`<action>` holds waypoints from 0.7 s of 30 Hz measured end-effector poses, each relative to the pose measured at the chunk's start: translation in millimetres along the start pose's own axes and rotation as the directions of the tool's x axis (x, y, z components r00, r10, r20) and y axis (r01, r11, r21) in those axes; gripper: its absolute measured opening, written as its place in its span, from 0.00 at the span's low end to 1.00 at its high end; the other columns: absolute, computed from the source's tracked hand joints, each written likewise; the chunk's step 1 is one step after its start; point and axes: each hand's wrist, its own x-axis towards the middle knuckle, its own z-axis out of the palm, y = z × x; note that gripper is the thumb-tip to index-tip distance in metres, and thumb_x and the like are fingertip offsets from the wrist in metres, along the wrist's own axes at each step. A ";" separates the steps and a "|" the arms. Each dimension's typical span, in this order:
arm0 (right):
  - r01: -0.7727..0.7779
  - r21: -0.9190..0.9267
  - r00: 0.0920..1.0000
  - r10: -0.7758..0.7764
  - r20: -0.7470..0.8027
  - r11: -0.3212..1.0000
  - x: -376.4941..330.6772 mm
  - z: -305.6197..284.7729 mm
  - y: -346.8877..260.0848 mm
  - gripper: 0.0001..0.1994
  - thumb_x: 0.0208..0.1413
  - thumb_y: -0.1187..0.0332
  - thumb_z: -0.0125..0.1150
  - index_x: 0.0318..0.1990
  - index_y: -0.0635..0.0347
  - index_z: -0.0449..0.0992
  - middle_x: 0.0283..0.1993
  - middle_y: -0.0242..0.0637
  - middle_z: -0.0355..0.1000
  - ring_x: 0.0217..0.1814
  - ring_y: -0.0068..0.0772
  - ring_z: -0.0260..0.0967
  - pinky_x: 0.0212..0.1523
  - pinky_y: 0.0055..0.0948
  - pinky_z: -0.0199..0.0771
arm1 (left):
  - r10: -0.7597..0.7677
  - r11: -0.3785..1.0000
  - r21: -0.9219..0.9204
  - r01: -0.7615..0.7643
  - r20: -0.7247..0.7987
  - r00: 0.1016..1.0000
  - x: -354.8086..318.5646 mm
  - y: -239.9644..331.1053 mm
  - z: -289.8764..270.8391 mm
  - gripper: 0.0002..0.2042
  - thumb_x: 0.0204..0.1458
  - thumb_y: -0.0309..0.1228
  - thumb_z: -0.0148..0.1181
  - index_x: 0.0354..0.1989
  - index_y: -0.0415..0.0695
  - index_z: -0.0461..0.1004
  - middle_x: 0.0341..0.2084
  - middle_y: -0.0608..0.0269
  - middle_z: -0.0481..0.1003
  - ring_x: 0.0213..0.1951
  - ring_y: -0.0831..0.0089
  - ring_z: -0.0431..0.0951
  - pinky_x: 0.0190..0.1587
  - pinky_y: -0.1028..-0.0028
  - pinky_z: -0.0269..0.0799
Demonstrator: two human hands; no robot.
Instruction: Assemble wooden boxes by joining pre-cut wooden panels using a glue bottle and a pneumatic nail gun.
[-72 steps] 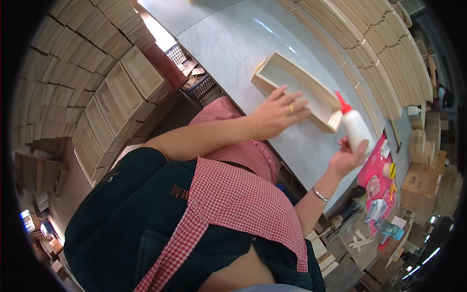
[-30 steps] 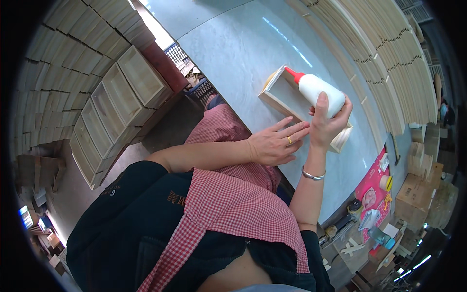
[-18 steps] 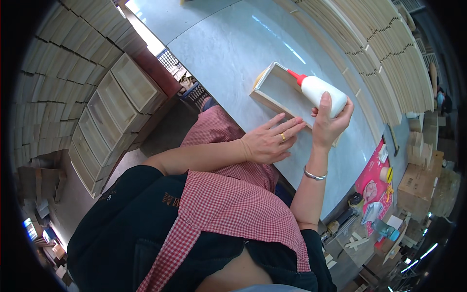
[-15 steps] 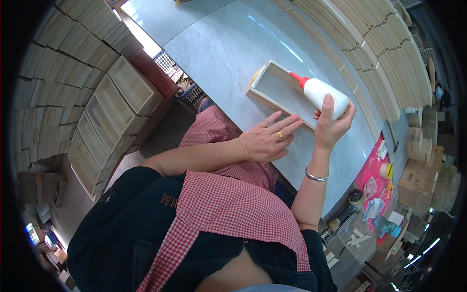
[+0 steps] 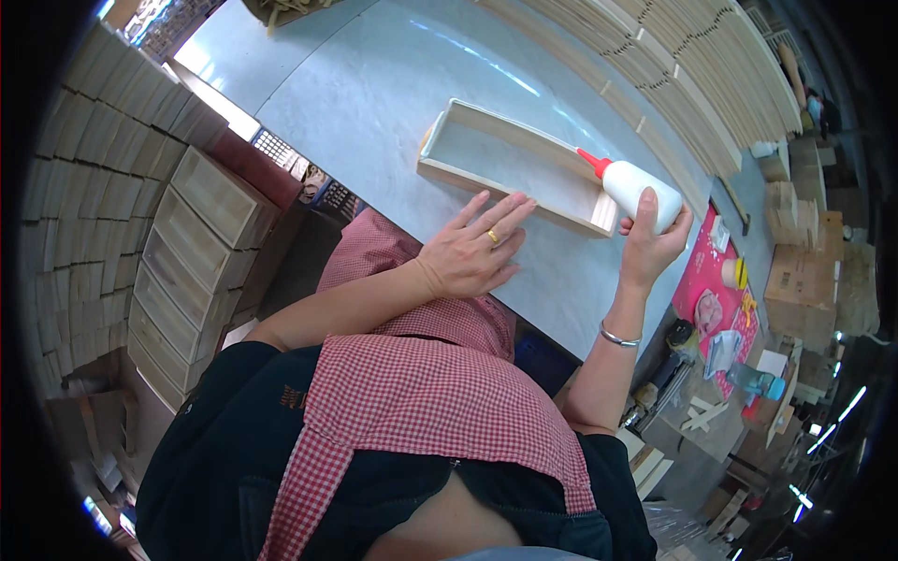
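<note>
My right hand (image 5: pixel 658 245) is wrapped round a white squeeze bottle (image 5: pixel 645 194) with a red pointed nozzle. The bottle is tilted, its nozzle pointing up and left. In this view the tip overlaps the far side of a long, narrow wooden frame (image 5: pixel 514 131) close to its right end; whether it touches the wood I cannot tell. The frame lies on the grey tabletop (image 5: pixel 346 112), whose surface shows through its middle. My left hand (image 5: pixel 475 251) is open, fingers spread, with the fingertips at the frame's near side. A ring sits on one finger.
Stacked pale wooden strips (image 5: pixel 692 75) line the table's far right. Off its right end are a pink patterned sheet (image 5: pixel 689 288), a clear bottle (image 5: pixel 756 381) and a cardboard box (image 5: pixel 803 276). Stacked wooden drawer-like boxes (image 5: pixel 187 252) stand left, near a blue basket (image 5: pixel 335 200).
The bottle has moved right along the frame's far side, toward its right end. My left hand stays at the near side. The whole view has shifted, so the frame appears farther left.
</note>
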 end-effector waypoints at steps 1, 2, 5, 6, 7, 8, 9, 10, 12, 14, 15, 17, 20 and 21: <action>-0.008 -0.010 1.000 0.008 -0.012 1.000 1.4 -5.6 1.2 0.25 0.58 0.55 0.66 0.51 0.67 0.67 0.40 0.44 0.71 0.21 0.27 0.71 0.18 0.18 0.72 | -0.004 1.000 0.006 0.004 0.005 1.000 0.3 0.4 -0.5 0.19 0.55 0.40 0.59 0.48 0.39 0.74 0.74 0.50 0.53 0.76 0.58 0.51 0.73 0.53 0.48; -0.016 -0.020 1.000 0.015 -0.023 1.000 2.9 -11.2 2.4 0.25 0.58 0.56 0.67 0.51 0.67 0.66 0.40 0.45 0.71 0.21 0.28 0.71 0.18 0.19 0.73 | -0.009 1.000 0.012 0.009 0.011 1.000 0.7 0.7 -1.2 0.19 0.55 0.40 0.59 0.48 0.39 0.74 0.74 0.50 0.53 0.76 0.58 0.51 0.74 0.53 0.47; -0.035 -0.042 0.998 0.033 -0.056 0.998 6.8 -26.0 7.5 0.25 0.56 0.57 0.68 0.50 0.67 0.66 0.40 0.45 0.71 0.21 0.30 0.71 0.18 0.20 0.73 | -0.010 1.000 0.018 0.009 0.023 1.000 1.7 1.5 -2.5 0.18 0.55 0.40 0.59 0.48 0.39 0.74 0.74 0.50 0.53 0.76 0.58 0.51 0.74 0.53 0.47; -0.029 -0.060 0.997 0.024 -0.072 0.998 7.8 -29.9 10.7 0.25 0.57 0.56 0.67 0.50 0.67 0.66 0.40 0.45 0.71 0.21 0.29 0.71 0.18 0.19 0.73 | -0.011 1.000 0.024 0.011 0.024 1.000 1.8 1.7 -2.9 0.19 0.55 0.40 0.59 0.49 0.40 0.74 0.74 0.50 0.53 0.76 0.58 0.51 0.74 0.53 0.46; -0.023 -0.078 0.996 0.016 -0.087 0.997 8.9 -33.3 14.4 0.25 0.58 0.55 0.66 0.51 0.67 0.67 0.40 0.45 0.72 0.20 0.28 0.71 0.18 0.18 0.72 | -0.013 0.999 0.029 0.012 0.024 1.000 1.9 1.8 -3.2 0.19 0.55 0.40 0.60 0.50 0.40 0.74 0.74 0.50 0.54 0.75 0.57 0.52 0.74 0.53 0.46; -0.017 -0.095 0.995 0.007 -0.101 0.995 9.9 -36.6 17.9 0.25 0.58 0.55 0.65 0.51 0.67 0.67 0.40 0.46 0.72 0.20 0.27 0.71 0.17 0.17 0.72 | -0.015 0.999 0.035 0.014 0.023 1.000 2.2 1.9 -3.4 0.19 0.55 0.40 0.60 0.51 0.41 0.74 0.73 0.50 0.54 0.75 0.57 0.53 0.74 0.53 0.45; -0.011 -0.112 0.993 -0.002 -0.115 0.994 10.8 -40.1 20.7 0.25 0.59 0.54 0.65 0.51 0.67 0.67 0.39 0.46 0.73 0.20 0.27 0.71 0.17 0.16 0.71 | -0.017 0.999 0.041 0.016 0.023 1.000 2.6 2.0 -3.3 0.19 0.55 0.39 0.60 0.52 0.41 0.75 0.73 0.50 0.55 0.75 0.57 0.53 0.75 0.53 0.45; -0.014 -0.115 0.993 0.000 -0.122 0.993 11.9 -43.0 22.8 0.25 0.59 0.54 0.65 0.51 0.67 0.67 0.39 0.46 0.73 0.20 0.27 0.71 0.17 0.16 0.71 | -0.011 0.999 0.037 0.010 0.025 1.000 2.6 2.2 -3.4 0.19 0.55 0.39 0.60 0.52 0.41 0.75 0.73 0.50 0.55 0.75 0.57 0.53 0.75 0.53 0.45; -0.017 -0.135 0.991 -0.001 -0.135 0.991 14.2 -48.7 26.8 0.25 0.59 0.54 0.65 0.51 0.67 0.67 0.39 0.46 0.73 0.19 0.27 0.71 0.16 0.16 0.71 | -0.015 0.999 0.046 0.014 0.027 1.000 2.5 2.7 -3.6 0.19 0.55 0.39 0.60 0.51 0.41 0.75 0.73 0.51 0.55 0.75 0.57 0.53 0.75 0.53 0.45; -0.021 -0.153 0.989 -0.002 -0.147 0.988 14.6 -53.9 29.1 0.24 0.59 0.55 0.64 0.51 0.67 0.67 0.38 0.46 0.73 0.19 0.26 0.71 0.16 0.17 0.71 | -0.020 0.998 0.055 0.018 0.028 0.999 2.6 3.2 -3.3 0.19 0.55 0.39 0.60 0.51 0.41 0.75 0.73 0.51 0.55 0.75 0.57 0.54 0.75 0.53 0.45; -0.023 -0.155 0.989 -0.001 -0.150 0.988 14.1 -55.8 29.1 0.24 0.59 0.55 0.64 0.51 0.67 0.67 0.38 0.46 0.73 0.19 0.26 0.71 0.16 0.17 0.71 | -0.016 0.998 0.053 0.015 0.030 0.999 2.3 3.4 -3.2 0.19 0.55 0.39 0.60 0.51 0.41 0.75 0.73 0.51 0.55 0.75 0.57 0.54 0.75 0.53 0.45; -0.051 -0.139 0.989 0.030 -0.148 0.989 13.3 -59.6 27.4 0.25 0.57 0.55 0.66 0.50 0.68 0.67 0.39 0.46 0.72 0.20 0.28 0.72 0.16 0.19 0.71 | -0.014 0.998 0.056 0.012 0.030 0.999 1.9 3.1 -2.9 0.18 0.56 0.40 0.59 0.50 0.41 0.74 0.74 0.51 0.54 0.76 0.57 0.52 0.74 0.53 0.45; -0.082 -0.125 0.988 0.064 -0.144 0.989 10.8 -64.9 25.6 0.26 0.56 0.56 0.67 0.50 0.68 0.67 0.40 0.47 0.72 0.21 0.30 0.72 0.16 0.21 0.72 | -0.013 0.998 0.056 0.011 0.033 0.999 1.6 3.2 -1.6 0.17 0.56 0.40 0.58 0.48 0.40 0.74 0.74 0.51 0.53 0.76 0.58 0.50 0.74 0.53 0.45; -0.084 -0.119 0.988 0.067 -0.138 0.989 9.2 -67.3 25.6 0.25 0.56 0.56 0.67 0.50 0.68 0.68 0.40 0.46 0.72 0.21 0.30 0.71 0.16 0.21 0.72 | -0.012 0.998 0.057 0.010 0.032 0.999 1.2 3.2 -0.9 0.17 0.56 0.40 0.59 0.48 0.40 0.74 0.74 0.51 0.53 0.76 0.58 0.50 0.74 0.53 0.45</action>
